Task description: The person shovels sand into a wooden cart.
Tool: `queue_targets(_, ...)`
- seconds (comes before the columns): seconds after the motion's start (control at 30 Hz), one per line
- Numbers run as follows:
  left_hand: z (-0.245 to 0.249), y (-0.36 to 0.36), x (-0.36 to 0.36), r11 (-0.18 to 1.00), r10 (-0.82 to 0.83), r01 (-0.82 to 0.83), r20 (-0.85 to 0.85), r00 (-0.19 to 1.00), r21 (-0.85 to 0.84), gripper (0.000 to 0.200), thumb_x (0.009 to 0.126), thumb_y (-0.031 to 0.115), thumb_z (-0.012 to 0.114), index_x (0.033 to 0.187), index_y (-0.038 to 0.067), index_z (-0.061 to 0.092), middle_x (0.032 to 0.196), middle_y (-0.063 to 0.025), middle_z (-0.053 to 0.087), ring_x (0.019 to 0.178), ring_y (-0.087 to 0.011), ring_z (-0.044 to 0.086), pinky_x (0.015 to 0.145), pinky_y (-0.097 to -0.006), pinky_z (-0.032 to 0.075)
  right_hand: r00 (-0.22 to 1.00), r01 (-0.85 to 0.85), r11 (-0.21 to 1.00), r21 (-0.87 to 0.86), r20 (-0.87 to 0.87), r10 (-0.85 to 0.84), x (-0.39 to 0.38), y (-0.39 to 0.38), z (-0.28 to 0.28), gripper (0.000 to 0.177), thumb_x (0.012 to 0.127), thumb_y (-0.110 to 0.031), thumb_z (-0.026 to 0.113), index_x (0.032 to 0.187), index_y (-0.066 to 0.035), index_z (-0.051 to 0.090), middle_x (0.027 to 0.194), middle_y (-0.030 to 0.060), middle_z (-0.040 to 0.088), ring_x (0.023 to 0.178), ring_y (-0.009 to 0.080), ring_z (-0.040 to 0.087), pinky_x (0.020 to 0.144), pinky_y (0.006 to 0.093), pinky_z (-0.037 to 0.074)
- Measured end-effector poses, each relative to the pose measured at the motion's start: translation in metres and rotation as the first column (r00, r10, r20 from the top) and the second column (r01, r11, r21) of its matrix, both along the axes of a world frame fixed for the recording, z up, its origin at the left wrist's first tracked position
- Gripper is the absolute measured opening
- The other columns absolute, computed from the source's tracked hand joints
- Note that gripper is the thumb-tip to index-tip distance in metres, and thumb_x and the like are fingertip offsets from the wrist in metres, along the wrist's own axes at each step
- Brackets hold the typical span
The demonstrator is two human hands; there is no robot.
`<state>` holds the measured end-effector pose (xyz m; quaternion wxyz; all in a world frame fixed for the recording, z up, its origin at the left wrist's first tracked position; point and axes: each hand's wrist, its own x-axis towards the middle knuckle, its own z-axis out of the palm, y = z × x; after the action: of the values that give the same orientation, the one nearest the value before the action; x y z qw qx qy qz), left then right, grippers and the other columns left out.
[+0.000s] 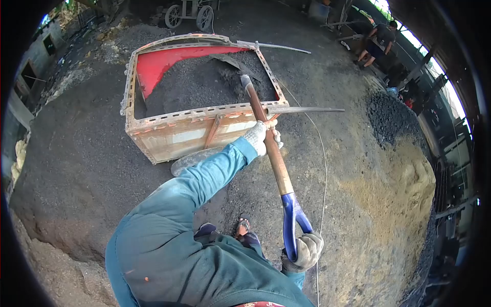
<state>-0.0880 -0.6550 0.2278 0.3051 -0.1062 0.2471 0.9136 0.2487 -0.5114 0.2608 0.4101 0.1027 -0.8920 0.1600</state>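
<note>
A shovel (pixel 273 153) slants across the middle of the head view, its wooden shaft ending in a blue D-shaped handle. My left hand (pixel 262 138), in a pale knit glove, wraps round the shaft near the cart's front edge. Lower right, my right hand (pixel 304 251), also gloved, is closed on the blue handle's grip. The shovel's blade (pixel 227 62) lies over the dark, coal-like material (pixel 192 77) inside a cart (pixel 174 123) with a perforated metal frame and a red inner wall. The material partly hides the blade.
Metal handles (pixel 307 109) jut rightward from the cart. A thin cable (pixel 323 153) runs along the dirt floor to my right. Beyond it rises a pile of dark lumps (pixel 391 120). Another person (pixel 377 43) is at the far right, and a wheeled frame (pixel 189 15) stands behind the cart.
</note>
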Motion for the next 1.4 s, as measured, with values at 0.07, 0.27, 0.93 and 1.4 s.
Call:
queue_targets(0.07, -0.005, -0.002, 0.0, 1.0, -0.001, 0.001, -0.026, 1.0, 0.0, 0.02, 0.091, 0.023, 0.064, 0.083, 0.012, 0.05, 0.067, -0.0028, 0.053, 0.059, -0.0205, 0.057, 0.065, -0.0472, 0.052, 0.998, 0.031, 0.998, 0.049, -0.049, -0.029, -0.001, 0.015, -0.034, 0.025, 0.078, -0.014, 0.069, 0.098, -0.013, 0.054, 0.092, 0.0081, 0.059, 0.087, 0.032, 0.06, 0.085, 0.0576, 0.047)
queue_targets(0.27, 0.034, -0.085, 0.039, 0.976, 0.21, -0.216, -0.306, 0.929, 0.015, 0.028, 0.087, 0.035, 0.066, 0.091, 0.009, 0.056, 0.079, -0.011, 0.058, 0.076, -0.0318, 0.061, 0.079, -0.0536, 0.051, 0.932, -0.085, 0.923, -0.375, 0.298, 0.207, -0.08, 0.059, -0.127, 0.025, 0.077, -0.022, 0.076, 0.094, -0.007, 0.065, 0.096, 0.0094, 0.066, 0.097, 0.0287, 0.065, 0.088, 0.041, 0.051)
queue_targets(0.93, -0.415, 0.014, 0.262, 0.952, 0.125, -0.305, 0.938, 0.324, -0.021, 0.02, 0.084, 0.023, 0.067, 0.099, 0.016, 0.056, 0.069, -0.0046, 0.047, 0.062, -0.0259, 0.052, 0.059, -0.053, 0.047, 0.508, 0.841, 0.331, -0.428, 0.836, -0.209, 0.084, 0.218, -0.276, 0.031, 0.092, -0.03, 0.056, 0.109, -0.004, 0.06, 0.101, 0.0116, 0.063, 0.081, 0.0179, 0.059, 0.061, 0.0411, 0.047)
queue_targets(1.4, -0.577, -0.328, 0.214, 0.772, 0.561, -0.544, 0.754, 0.341, -0.328, 0.011, 0.089, 0.018, 0.062, 0.092, 0.013, 0.051, 0.07, -0.0016, 0.043, 0.058, -0.0222, 0.049, 0.076, -0.0541, 0.049, 0.125, 0.903, 0.42, -0.087, 0.99, -0.062, -0.082, -0.147, -0.471, 0.04, 0.077, -0.028, 0.074, 0.099, -0.001, 0.056, 0.064, 0.014, 0.061, 0.047, 0.0253, 0.061, 0.041, 0.0373, 0.045)
